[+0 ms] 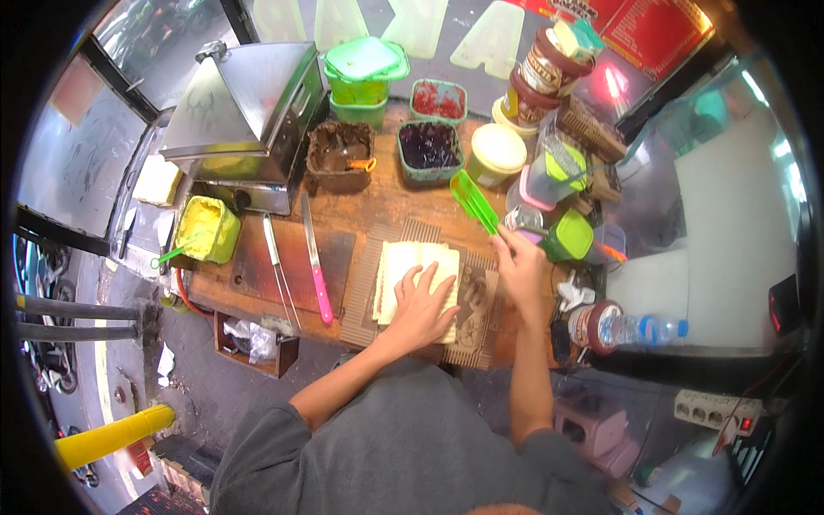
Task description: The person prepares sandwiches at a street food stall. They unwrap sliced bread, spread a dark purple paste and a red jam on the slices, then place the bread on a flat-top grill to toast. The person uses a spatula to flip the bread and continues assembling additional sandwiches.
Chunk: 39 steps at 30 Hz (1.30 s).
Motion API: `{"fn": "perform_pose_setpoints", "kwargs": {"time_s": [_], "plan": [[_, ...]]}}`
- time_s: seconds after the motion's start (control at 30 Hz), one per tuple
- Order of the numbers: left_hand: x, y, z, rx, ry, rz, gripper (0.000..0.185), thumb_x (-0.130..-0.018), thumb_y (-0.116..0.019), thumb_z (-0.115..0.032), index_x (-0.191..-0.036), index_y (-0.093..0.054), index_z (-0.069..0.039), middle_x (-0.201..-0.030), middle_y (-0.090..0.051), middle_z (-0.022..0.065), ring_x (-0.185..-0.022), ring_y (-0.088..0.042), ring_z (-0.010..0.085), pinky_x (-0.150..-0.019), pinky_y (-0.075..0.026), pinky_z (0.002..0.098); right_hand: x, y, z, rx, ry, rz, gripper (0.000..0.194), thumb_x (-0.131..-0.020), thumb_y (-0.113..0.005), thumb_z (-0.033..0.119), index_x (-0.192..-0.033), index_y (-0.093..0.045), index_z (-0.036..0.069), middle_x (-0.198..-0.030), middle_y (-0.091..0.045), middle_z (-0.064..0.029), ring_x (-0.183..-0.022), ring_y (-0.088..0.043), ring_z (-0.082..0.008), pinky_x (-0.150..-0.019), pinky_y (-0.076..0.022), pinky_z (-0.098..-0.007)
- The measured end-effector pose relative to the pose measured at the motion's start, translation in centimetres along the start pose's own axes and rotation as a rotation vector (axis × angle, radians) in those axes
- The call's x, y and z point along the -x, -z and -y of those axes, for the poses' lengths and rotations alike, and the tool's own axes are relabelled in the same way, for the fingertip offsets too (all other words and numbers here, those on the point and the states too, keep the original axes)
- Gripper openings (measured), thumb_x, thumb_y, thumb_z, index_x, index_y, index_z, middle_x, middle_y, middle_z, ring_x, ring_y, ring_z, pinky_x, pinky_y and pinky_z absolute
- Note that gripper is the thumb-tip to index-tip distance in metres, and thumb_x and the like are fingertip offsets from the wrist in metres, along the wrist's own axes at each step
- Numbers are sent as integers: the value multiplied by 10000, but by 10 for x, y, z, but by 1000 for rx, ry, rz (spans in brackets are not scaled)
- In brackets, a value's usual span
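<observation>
My left hand (418, 309) lies with spread fingers on slices of pale bread (412, 257), which rest on a brown corrugated sheet (476, 309) at the table's near edge. In my right hand (520, 267) is the handle end of a green plastic spatula or scoop (474, 201), its broad end pointing up and left. That end is close to a tub of dark purple jam-like spread (430, 147) and a lidded tub (497, 154). Left of the bread lie a knife with a pink handle (320, 293) and metal tongs (277, 257).
A metal hooded griddle (248, 116) stands at the back left, with a tub of yellow spread (207, 228) before it. Behind the bread are a tub of brown spread (338, 154) and a tub of red spread (439, 102). Stacked jars (537, 74) and a water bottle (650, 329) are at right.
</observation>
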State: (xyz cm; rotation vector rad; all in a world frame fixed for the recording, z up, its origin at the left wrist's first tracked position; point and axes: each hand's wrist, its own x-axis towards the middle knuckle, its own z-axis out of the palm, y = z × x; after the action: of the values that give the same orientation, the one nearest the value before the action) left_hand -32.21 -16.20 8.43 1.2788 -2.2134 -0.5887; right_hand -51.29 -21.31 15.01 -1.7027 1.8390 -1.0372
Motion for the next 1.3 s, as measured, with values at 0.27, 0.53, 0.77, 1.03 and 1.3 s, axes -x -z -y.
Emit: {"fn": "perform_pose_setpoints", "kwargs": {"time_s": [0.27,0.53,0.77,1.03,1.3], "plan": [[-19,38,52,303,120,-153,379,-837,-654,-198,-1172,-564,-47,-1227,-537,164,-1148,-444,350,-986,-344,458,-210,-89,-21,216,79,73,227,-880,-541,99,-1017,-675,-24,-717,-685,-110,-542,-645,-175,-508,-487,-297],[-57,64,86,451,281,-276,306,-829,-639,-116,-1114,-586,-22,-1137,-595,159,-1091,-531,330,-944,-410,393,-319,-181,-26,-36,-385,361,205,-828,-548,66,-703,-617,-81,-559,-614,-140,-501,-613,-187,-479,-483,-359],[-80,66,107,489,297,-323,289,-840,-627,-113,-1110,-587,-19,-1110,-604,157,-1043,-568,318,-904,-437,367,-315,-198,-9,-800,-701,211,93,-844,-458,-62,-903,-530,-60,-729,-555,-84,-505,-475,-107,-410,-382,-227],[-84,66,113,537,350,-320,283,-847,-623,-112,-1112,-592,-18,-1103,-606,138,-1032,-576,282,-868,-451,339,-324,-219,-15,-1091,-787,110,125,-851,-429,-48,-925,-528,-65,-749,-551,-104,-527,-485,-118,-399,-373,-219],[-162,71,122,510,184,-415,262,-857,-607,-127,-1086,-595,-1,-1059,-619,161,-1014,-593,297,-880,-451,363,-339,-219,-32,-1349,-844,147,149,-858,-431,-38,-980,-509,-76,-775,-562,-127,-529,-482,-127,-404,-378,-223]]}}
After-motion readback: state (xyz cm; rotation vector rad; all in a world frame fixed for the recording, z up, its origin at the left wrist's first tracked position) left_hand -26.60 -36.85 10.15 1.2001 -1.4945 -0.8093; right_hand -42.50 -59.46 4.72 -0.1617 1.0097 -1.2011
